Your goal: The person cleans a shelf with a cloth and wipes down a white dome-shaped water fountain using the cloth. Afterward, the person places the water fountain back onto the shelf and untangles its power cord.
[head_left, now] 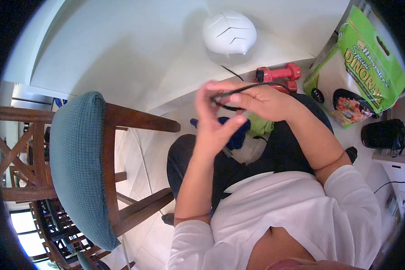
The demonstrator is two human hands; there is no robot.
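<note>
A thin black cable (274,84) is looped between my two hands, above my lap. My left hand (213,126) has its fingers curled at the left end of the loop, with the thumb standing apart; motion blurs its fingertips. Across from it, my right hand (263,102) is closed on the cable, and one strand passes over its back. The two hands nearly touch. Beneath them, a dark blue item (237,137) and a light green item (260,125) lie between my legs, partly hidden.
A chair with a teal cushion (78,168) stands at the left. Ahead, a white domed device (229,33) sits on a white surface. Red dumbbells (279,73), a green rice bag (369,67) and a black case (382,134) are at the right.
</note>
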